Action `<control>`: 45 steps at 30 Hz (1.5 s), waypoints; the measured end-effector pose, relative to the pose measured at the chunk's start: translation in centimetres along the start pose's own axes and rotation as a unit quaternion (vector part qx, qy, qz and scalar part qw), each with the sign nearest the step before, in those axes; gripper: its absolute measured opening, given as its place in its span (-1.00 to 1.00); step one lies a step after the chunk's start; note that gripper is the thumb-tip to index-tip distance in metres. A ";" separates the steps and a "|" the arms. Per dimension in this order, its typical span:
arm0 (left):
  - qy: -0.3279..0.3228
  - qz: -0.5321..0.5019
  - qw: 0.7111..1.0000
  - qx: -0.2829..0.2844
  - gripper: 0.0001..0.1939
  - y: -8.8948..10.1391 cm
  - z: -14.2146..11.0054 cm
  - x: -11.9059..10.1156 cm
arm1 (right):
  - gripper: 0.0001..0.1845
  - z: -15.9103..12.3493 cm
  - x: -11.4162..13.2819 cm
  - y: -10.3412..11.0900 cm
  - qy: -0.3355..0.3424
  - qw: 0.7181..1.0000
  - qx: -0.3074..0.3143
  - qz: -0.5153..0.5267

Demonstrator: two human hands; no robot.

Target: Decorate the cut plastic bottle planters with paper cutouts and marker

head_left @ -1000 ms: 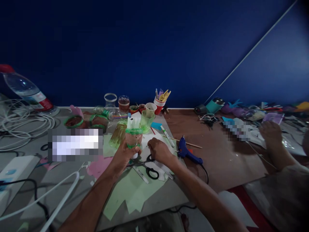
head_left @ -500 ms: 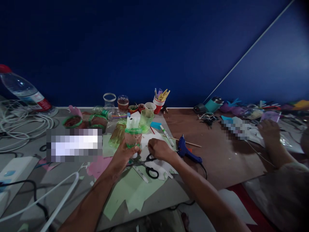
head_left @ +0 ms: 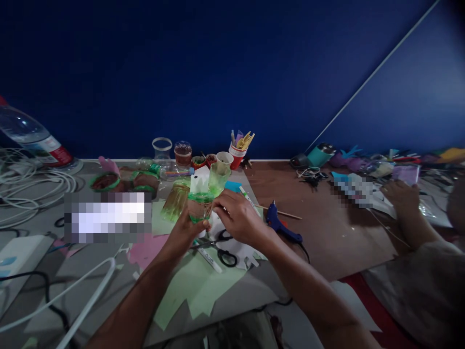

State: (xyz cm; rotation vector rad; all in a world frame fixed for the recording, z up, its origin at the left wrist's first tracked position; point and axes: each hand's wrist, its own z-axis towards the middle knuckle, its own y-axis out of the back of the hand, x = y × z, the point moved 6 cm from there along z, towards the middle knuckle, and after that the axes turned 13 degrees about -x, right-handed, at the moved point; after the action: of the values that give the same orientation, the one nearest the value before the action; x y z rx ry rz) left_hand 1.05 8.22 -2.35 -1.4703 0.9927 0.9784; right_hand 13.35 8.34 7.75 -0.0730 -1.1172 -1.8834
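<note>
My left hand (head_left: 186, 230) is wrapped around a small clear cup (head_left: 199, 208) with a green-painted rim and a brownish body, holding it upright. A white paper piece with a dark dot (head_left: 199, 182) shows just above the rim. Beside the cup's right side is my right hand (head_left: 238, 216), its fingers bent and drawn together; whatever sits at the fingertips is too small to make out. Under the hands lie black-handled scissors (head_left: 227, 258) and a white marker (head_left: 211, 261), on cut green paper (head_left: 203, 288) and white paper (head_left: 241, 252).
A blue glue gun (head_left: 281, 227) lies to the right near a wooden stick (head_left: 286, 213). Behind stand a green-tinted cup (head_left: 219, 177) and red cups with plastic cutlery (head_left: 238, 155). Cables (head_left: 47, 182) coil at left. A co-worker's hand (head_left: 401, 196) is at far right.
My right hand has risen from above the scissors to the cup's right side. My left hand keeps its hold on the cup. The view has shifted slightly.
</note>
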 end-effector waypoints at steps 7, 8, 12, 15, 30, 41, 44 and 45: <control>-0.019 0.015 0.999 0.026 -0.64 -0.3 -0.3 -0.4 | -0.83 0.4 -0.1 -0.4 0.029 0.997 0.032 -0.060; -0.016 0.016 0.999 0.025 -0.64 -0.3 -0.3 -0.4 | -0.83 0.5 -0.1 -0.4 0.031 0.997 0.032 -0.065; -0.015 0.008 0.999 0.029 -0.65 -0.4 -0.3 -0.4 | -0.82 0.6 0.2 -0.6 0.043 0.995 0.037 -0.077; -0.023 0.002 0.999 0.031 -0.66 -0.3 -0.3 -0.2 | -0.83 0.7 0.4 -0.8 0.048 0.993 0.043 -0.094; 0.000 -0.002 1.000 0.028 -0.63 -0.2 -0.4 -0.2 | -0.92 0.9 0.2 -0.4 -0.001 0.997 -0.006 -0.080; 0.044 -0.018 0.999 0.019 -0.54 -0.1 -0.6 0.0 | -0.89 0.2 -2.4 2.6 -0.175 0.973 -0.124 0.087; 0.051 -0.023 0.998 0.015 -0.51 -0.1 -0.6 -0.3 | -0.74 -0.8 -3.5 2.2 -0.193 0.968 -0.125 0.096; 0.052 -0.024 0.998 0.007 -0.51 0.0 -0.5 -0.3 | -0.73 -1.2 -4.1 1.9 -0.202 0.967 -0.118 0.097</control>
State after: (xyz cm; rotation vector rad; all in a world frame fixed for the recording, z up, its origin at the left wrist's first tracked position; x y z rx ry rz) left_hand 0.96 7.76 -2.00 -1.5391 1.0328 0.8669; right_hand 17.54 9.88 6.45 -0.7040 -1.0969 -1.8589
